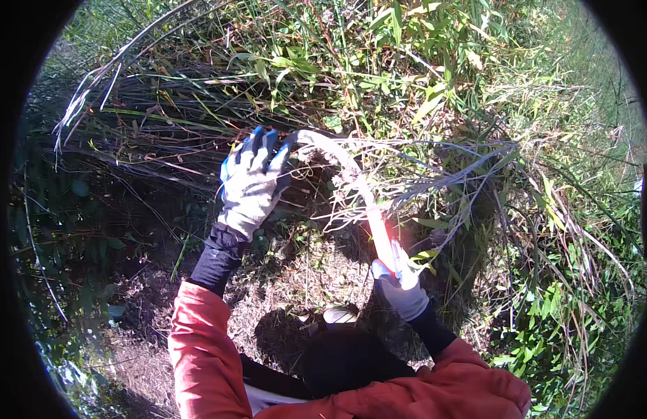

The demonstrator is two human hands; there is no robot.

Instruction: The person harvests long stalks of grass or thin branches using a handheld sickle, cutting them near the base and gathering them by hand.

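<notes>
My right hand (399,290), in a white and blue work glove, is closed around the handle of a sickle (373,209). The tool's curved blade arches up and left through dry grey stems (428,183), and its far end lies close to my left hand. In a similar glove, my left hand (253,183) reaches over a mass of long dry stalks (171,136). Its back faces me and the fingers point away, so whether they grip any stalks is hidden. Strong sun washes out the sickle's lower part.
Dense green weeds (433,68) stand beyond the stalks. Leafy plants (543,324) and bent dry stems (585,241) crowd the right side. Dark undergrowth (77,235) fills the left. Dry cut litter (323,267) covers the ground before me, and a shoe tip (339,315) shows below.
</notes>
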